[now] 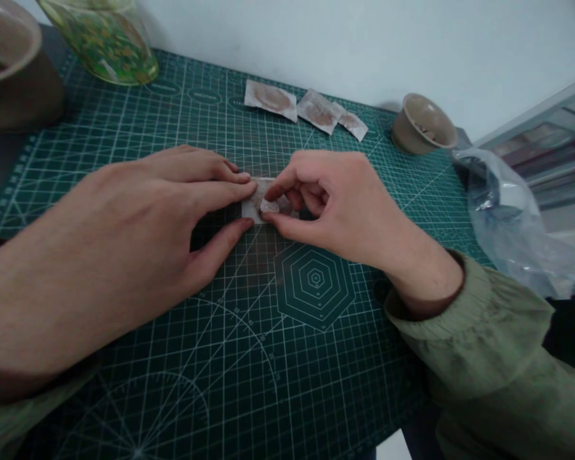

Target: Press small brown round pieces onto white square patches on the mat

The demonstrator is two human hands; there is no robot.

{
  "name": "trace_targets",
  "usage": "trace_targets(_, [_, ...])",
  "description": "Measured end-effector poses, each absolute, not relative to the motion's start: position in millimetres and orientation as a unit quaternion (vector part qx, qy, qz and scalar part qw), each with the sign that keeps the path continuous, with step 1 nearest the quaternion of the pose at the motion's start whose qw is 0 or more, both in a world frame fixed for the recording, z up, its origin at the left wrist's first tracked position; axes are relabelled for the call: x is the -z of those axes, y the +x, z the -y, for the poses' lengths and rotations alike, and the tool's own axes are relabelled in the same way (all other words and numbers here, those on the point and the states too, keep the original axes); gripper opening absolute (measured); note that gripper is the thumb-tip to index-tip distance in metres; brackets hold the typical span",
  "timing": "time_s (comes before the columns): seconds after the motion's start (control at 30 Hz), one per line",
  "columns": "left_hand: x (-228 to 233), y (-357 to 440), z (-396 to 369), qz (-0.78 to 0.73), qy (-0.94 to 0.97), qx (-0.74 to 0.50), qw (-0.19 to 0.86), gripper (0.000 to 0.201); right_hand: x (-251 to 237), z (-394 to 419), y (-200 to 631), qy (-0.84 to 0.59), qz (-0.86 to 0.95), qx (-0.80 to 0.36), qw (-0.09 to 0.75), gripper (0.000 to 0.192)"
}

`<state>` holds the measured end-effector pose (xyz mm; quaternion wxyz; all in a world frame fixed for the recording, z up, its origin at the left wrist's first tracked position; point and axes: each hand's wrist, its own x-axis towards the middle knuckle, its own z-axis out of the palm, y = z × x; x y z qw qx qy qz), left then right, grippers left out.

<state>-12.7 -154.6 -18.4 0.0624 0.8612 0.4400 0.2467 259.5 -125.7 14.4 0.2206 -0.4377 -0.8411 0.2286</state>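
Observation:
A small square of pale paper [249, 208] with brownish smudges lies on the green cutting mat in front of me. My left hand [158, 211] reaches in from the left, with outstretched fingertips and thumb resting on the paper's left edge. Between the thumb and index finger of my right hand [335, 198] is a small pale piece with a raised pattern [269, 206], low against the paper. The other right fingers are curled behind it and cover the paper's right part. What the piece is made of is unclear.
Three brown-stained paper pieces [271, 99] lie along the mat's back edge. A small brown bowl [419, 131] with bits inside stands at right, beside a clear plastic bag [503, 211]. At back left are a green-yellow glass [110, 45] and a larger brown pot [19, 83]. A white wall rises behind.

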Motion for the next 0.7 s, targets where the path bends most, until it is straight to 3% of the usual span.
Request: trace_targets(0.7, [11.6, -11.1, 153.8, -0.408, 0.887, -0.215, 0.013, 0.04, -12.6, 124.8, 260.0, -0.454, 0.833, -0.205, 0.242, 0.011])
